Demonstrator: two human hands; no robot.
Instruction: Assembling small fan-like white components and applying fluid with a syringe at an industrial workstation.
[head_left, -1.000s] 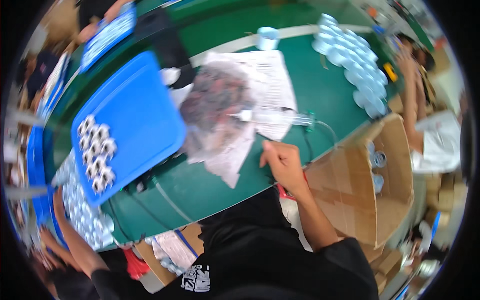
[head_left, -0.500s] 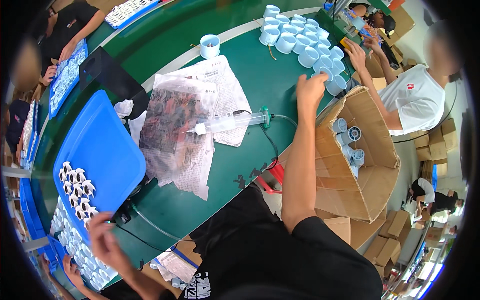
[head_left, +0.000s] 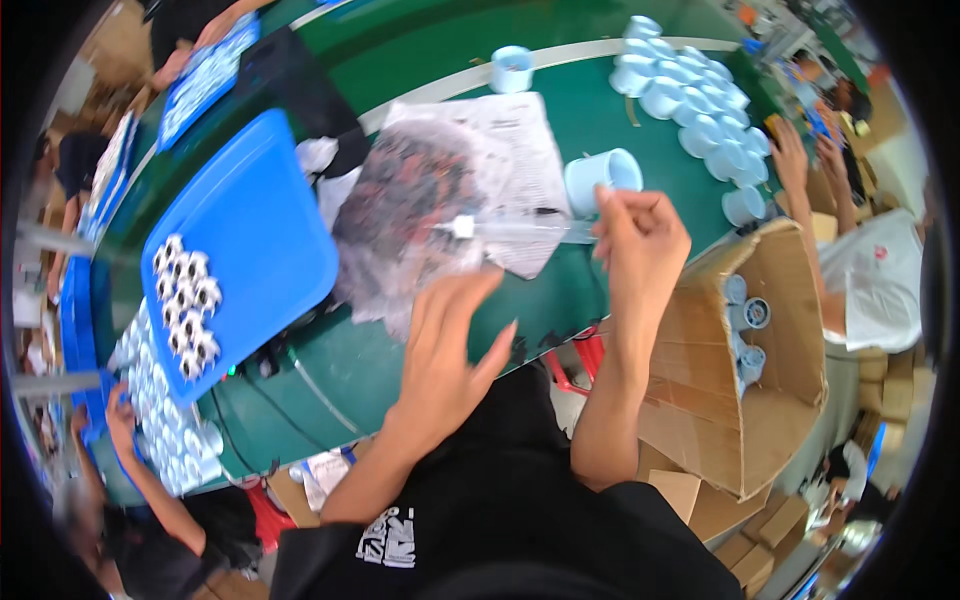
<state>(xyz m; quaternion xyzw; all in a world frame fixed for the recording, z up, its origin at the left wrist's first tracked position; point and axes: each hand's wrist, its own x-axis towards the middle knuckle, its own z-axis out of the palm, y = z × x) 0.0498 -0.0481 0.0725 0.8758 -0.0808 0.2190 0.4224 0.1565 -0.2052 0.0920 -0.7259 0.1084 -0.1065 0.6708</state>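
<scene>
A light blue plastic cup (head_left: 590,184) is pinched, tilted, at the fingertips of my right hand (head_left: 642,240), above the edge of the newspaper sheets (head_left: 520,130). My left hand (head_left: 445,350) hovers over the front of the green table, its fingers spread and nothing in them. Between the hands and the cup lies a clear dispensing syringe (head_left: 520,232) with a white tip, resting on the stained paper; my right hand hides its back end. Another light blue cup (head_left: 512,70) stands by itself behind the newspaper.
Several light blue cups (head_left: 690,95) stand clustered at the back right. A cardboard box (head_left: 780,420) with more cups sits at the right. On the left, a blue tray (head_left: 265,210) carries several small white parts with dark centres (head_left: 185,300). Co-workers' hands (head_left: 790,150) are beyond the cups.
My right hand has brought a cup from the cluster toward the middle. My left hand has swung from beside the tray to the table's front. The view has shifted.
</scene>
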